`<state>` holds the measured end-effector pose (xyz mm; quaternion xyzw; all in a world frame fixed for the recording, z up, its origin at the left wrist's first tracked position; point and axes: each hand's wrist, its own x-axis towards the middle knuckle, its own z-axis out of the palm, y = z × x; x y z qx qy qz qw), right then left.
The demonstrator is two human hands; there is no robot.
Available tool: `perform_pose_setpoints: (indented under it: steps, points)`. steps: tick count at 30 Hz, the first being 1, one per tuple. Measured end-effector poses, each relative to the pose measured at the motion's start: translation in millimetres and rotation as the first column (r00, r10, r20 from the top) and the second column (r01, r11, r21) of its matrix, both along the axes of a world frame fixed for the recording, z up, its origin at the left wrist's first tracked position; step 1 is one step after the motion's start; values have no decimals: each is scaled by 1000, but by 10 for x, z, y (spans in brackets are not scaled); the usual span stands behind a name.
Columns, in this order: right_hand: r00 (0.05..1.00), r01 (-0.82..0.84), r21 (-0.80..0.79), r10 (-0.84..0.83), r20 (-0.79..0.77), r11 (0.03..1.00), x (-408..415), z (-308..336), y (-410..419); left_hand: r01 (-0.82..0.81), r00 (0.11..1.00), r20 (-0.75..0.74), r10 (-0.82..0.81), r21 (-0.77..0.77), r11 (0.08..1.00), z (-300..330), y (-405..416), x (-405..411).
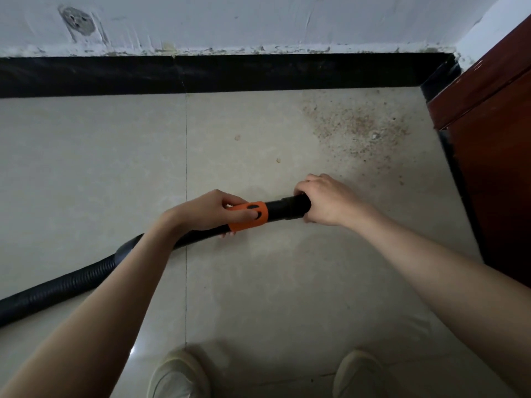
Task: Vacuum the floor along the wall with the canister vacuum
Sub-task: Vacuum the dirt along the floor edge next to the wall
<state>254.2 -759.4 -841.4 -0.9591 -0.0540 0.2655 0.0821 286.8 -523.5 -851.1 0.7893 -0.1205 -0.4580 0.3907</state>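
Observation:
A black ribbed vacuum hose (57, 285) runs in from the lower left and ends in a rigid black handle tube (283, 209) with an orange collar (250, 216). My left hand (212, 211) grips the tube at the orange collar, thumb on top. My right hand (327, 201) is curled round the tube's open right end. Both hold it level above the beige tiled floor (115, 168). A patch of sandy grit (356, 127) lies on the floor near the corner, beyond my right hand. The canister is out of view.
A black skirting board (201, 74) runs along the foot of the white wall (230, 21). A reddish-brown wooden cabinet (494, 145) stands at the right, closing the corner. My two pale shoes (179, 374) stand at the bottom edge.

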Motion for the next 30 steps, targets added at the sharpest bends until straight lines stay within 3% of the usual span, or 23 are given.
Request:
perform_pose_setpoints:
  steps: [5,10,13,17,21,22,26,30]
  points:
    - [979,111,67,-121,164,992,71,-29,-12,-130,988,87,129,1,992,33,-122,107]
    - [874,262,339,-371,315,904,-98,-85,-11,-320,937,121,328,-83,944,90,-277,72]
    - [862,401,429,-492,124,809,-184,-129,14,-494,852,93,516,-186,849,252,-378,144]
    - [840,532,554,-478,-255,641,-260,-82,134,-661,732,-81,676,-322,678,548,-548,298]
    - [720,688,691,-330,-610,223,-307,107,314,-680,705,-118,699,-395,618,784,-767,398]
    - [716,693,701,-277,-640,169,-318,148,349,-681,700,-121,704,-411,606,834,-814,420]
    - [756,653,744,-195,-626,141,-364,315,472,-733,633,-194,750,-463,499,1015,-968,483]
    - [793,536,842,-375,-479,57,-464,362,502,-789,546,-271,793,-484,378,1141,-1057,516]
